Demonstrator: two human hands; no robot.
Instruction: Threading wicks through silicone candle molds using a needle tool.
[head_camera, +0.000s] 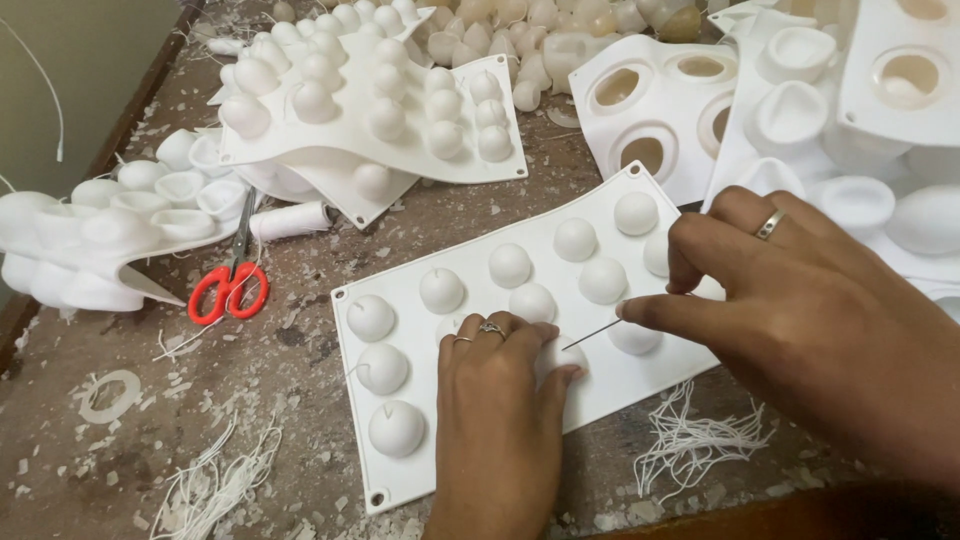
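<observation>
Head view. Left hand: fingers curled and pressed down around one dome of the white silicone mould, thumb and fingertips touching the dome's sides; two rings on the fingers. Right hand: thumb and forefinger pinched together on a thin metal needle, a ring on one finger. The needle's tip points at the dome under the left hand and meets it, or lies just beside it; which cannot be told.

Mould: flat white sheet, domes upward in rows, lying at a slant on the worn brown table, directly under both hands.

Items around it:
- Red-handled scissors, closed, left of the mould, well apart from the hands.
- Spool of white thread, just beside the scissor blades.
- Stack of dome moulds, beyond the scissors, tilted.
- Cupped mould, far left, curled at its edge.
- Moulds with round cavities, upper right.
- Cut white wick ends, loose heap near the right wrist.
- Second bundle of white strings, lower left.
- White flakes scattered over the table.
</observation>
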